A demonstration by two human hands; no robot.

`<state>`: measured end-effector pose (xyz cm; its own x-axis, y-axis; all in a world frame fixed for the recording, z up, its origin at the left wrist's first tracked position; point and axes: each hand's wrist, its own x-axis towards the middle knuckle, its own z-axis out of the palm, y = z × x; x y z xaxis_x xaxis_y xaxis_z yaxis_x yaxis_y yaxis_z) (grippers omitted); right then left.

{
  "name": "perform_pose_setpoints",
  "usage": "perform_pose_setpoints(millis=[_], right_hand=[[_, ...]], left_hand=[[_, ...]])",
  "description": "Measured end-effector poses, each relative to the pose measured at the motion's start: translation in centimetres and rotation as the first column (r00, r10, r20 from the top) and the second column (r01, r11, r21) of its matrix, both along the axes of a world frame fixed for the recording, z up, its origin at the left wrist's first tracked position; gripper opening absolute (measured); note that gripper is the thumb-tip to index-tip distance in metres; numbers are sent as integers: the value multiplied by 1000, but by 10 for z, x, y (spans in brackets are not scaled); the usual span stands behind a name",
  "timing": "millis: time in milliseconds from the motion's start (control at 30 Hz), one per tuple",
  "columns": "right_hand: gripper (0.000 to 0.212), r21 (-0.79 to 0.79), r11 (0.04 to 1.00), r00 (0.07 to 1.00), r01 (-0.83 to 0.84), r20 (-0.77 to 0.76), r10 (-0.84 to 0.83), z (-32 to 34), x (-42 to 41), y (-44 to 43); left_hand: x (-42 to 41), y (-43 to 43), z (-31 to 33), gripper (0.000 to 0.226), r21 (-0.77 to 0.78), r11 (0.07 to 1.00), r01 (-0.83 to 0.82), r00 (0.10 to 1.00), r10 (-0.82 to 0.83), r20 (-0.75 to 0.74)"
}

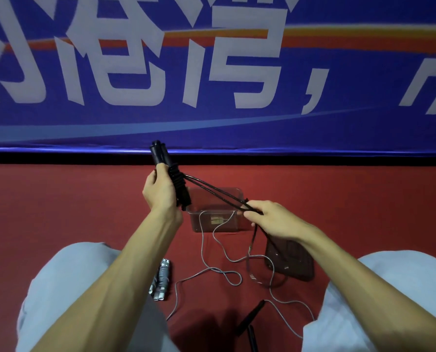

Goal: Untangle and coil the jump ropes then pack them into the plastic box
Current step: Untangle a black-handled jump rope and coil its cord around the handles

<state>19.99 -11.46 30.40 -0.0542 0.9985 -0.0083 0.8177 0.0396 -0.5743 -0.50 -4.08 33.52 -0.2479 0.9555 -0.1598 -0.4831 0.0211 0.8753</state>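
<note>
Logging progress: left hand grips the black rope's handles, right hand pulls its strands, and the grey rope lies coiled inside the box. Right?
No: the head view shows the grey rope sprawled uncoiled on the floor by the box. Left hand and right hand are as stated.

Three jump ropes (180,189) (162,279) (250,317), one plastic box (196,224), one lid (295,260).

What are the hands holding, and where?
A black jump rope: the left hand grips its wrapped handles, and the right hand pinches its loose strands.
</note>
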Motion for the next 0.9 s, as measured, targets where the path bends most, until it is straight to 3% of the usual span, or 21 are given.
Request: perform_pose_setpoints(millis=[167, 367, 467, 567, 633, 767, 900], right_hand=[[28, 31, 997, 997, 72, -26, -72, 0, 4, 2], [28, -78, 985, 985, 156, -56, -161, -7, 5, 0], [50, -125, 979, 984, 160, -57, -169, -9, 4, 2], [80, -150, 987, 998, 59, 13, -58, -10, 1, -2], [88, -197, 980, 997, -9, 69, 23, -14, 2, -2], [71, -175, 985, 999, 7, 47, 1, -13, 4, 0], [43, -248, 966, 991, 69, -95, -96, -13, -2, 6]], left_hand=[[-3, 2, 0, 15, 0, 991, -131, 991, 131, 24], [-1, -3, 2, 15, 76, 989, -127, 991, 129, -31], [3, -8, 6, 13, 95, 995, -25, 1000, 25, 0], [6, -13, 10, 12, 134, 988, 78, 997, -77, -10], [6, -13, 10, 12, 165, 984, 73, 997, -68, -40], [0, -7, 6, 14, 97, 995, 33, 997, -26, -75], [3, -15, 7, 19, 63, 967, 246, 957, -233, -173]])
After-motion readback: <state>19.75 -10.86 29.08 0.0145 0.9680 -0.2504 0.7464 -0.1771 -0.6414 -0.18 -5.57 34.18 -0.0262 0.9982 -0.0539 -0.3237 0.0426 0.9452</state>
